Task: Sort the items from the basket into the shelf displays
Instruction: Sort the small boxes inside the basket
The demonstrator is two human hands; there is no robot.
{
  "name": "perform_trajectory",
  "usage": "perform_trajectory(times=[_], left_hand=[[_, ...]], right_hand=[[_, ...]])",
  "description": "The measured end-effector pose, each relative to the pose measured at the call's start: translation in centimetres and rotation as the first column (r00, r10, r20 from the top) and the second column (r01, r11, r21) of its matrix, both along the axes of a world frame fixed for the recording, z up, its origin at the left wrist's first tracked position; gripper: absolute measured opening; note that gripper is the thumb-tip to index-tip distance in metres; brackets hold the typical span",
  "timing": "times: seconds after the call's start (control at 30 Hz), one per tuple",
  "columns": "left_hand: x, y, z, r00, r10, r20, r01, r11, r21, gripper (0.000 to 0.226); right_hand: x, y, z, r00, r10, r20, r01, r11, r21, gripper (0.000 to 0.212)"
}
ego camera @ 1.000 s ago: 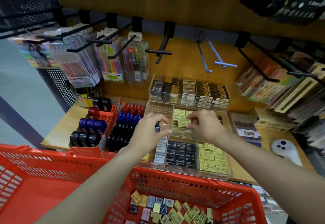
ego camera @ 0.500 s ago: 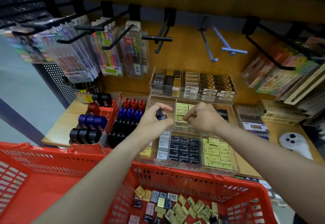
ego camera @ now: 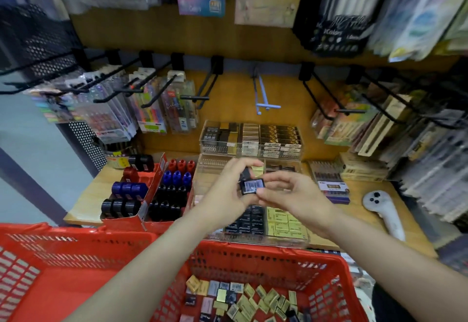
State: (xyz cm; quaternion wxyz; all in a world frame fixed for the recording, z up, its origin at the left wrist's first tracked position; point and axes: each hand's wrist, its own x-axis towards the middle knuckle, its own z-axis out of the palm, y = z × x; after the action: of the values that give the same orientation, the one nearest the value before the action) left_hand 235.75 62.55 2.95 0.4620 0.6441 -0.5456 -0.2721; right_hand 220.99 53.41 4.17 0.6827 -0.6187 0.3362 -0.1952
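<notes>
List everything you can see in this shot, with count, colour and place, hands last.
Small black pack: one, barcode label facing up, held above the trays.
Basket: one, red, nearest the camera.
Loose packs: many, mostly yellow, some black or grey, in the basket.
Clear trays: several, holding black and yellow packs, mid-shelf.
Red carton: one, holding black, blue and red round items, left.
Hanging pen packs: several, multicoloured, on black hooks at upper left.
White controller: one, on the shelf at right.
Stacked stationery: many, mixed colours, at right.
Left hand: pinches the pack.
Right hand: pinches the same pack.
</notes>
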Motion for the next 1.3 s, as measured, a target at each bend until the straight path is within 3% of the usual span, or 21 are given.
perform_trajectory(times=[0.03,0.1,0.17,0.2,0.23,0.3,0.4,0.47,0.8,0.97,1.13,1.3], left_hand=[[-0.7,0.5,0.2,0.999,-0.002,-0.049,0.003,1.000,0.023,0.057],[-2.2,1.5,0.6,0.923,0.054,-0.380,-0.017,0.995,0.101,0.046],[-3.3,1.6,1.0,0.617,0.179,-0.766,-0.066,0.982,0.176,0.030],[-3.5,1.5,1.1,0.464,0.229,-0.856,-0.093,0.973,0.210,0.024],[-3.6,1.6,1.1,0.400,0.269,-0.876,-0.117,0.963,0.242,0.020],[-3.8,1.9,0.9,0.466,0.284,-0.838,-0.119,0.959,0.258,0.022],[-4.3,2.5,0.6,0.692,0.199,-0.694,-0.094,0.978,0.187,0.022],[-4.5,2.6,0.4,0.739,0.172,-0.651,-0.110,0.985,0.135,0.023],[-4.2,2.3,0.9,0.771,0.098,-0.629,-0.123,0.992,0.003,0.017],[-4.0,2.2,0.6,0.745,0.167,-0.646,-0.185,0.982,0.040,0.015],[-3.3,2.1,-0.3,0.694,0.238,-0.680,-0.134,0.970,0.204,0.031],[-1.4,0.7,-1.2,0.698,0.371,-0.613,-0.269,0.929,0.255,0.025]], right_hand=[[-0.6,0.2,0.4,1.000,-0.004,-0.012,0.003,0.999,-0.039,0.026],[-1.8,0.6,1.1,0.999,0.005,-0.044,-0.009,0.996,-0.092,0.023],[-2.9,0.9,1.6,0.997,0.014,-0.070,-0.025,0.988,-0.154,0.022],[-3.5,1.0,1.8,0.995,0.010,-0.098,-0.031,0.977,-0.213,0.022],[-4.0,1.1,2.0,0.992,-0.003,-0.123,-0.031,0.963,-0.268,0.022],[-5.0,1.2,2.0,0.993,-0.039,-0.112,0.005,0.958,-0.288,0.026],[-5.9,1.1,1.6,0.992,-0.121,-0.042,0.115,0.986,-0.124,0.030],[-6.0,1.1,1.4,0.988,-0.148,-0.036,0.145,0.987,-0.069,0.042],[-6.1,0.9,1.5,0.994,-0.105,0.044,0.113,0.960,-0.255,0.028],[-6.2,0.7,1.6,0.991,-0.093,0.091,0.118,0.936,-0.331,0.041],[-6.7,-0.9,0.2,0.968,-0.221,-0.115,0.160,0.906,-0.391,0.038],[-6.8,-5.1,-1.8,0.804,-0.444,-0.396,0.146,0.793,-0.592,0.031]])
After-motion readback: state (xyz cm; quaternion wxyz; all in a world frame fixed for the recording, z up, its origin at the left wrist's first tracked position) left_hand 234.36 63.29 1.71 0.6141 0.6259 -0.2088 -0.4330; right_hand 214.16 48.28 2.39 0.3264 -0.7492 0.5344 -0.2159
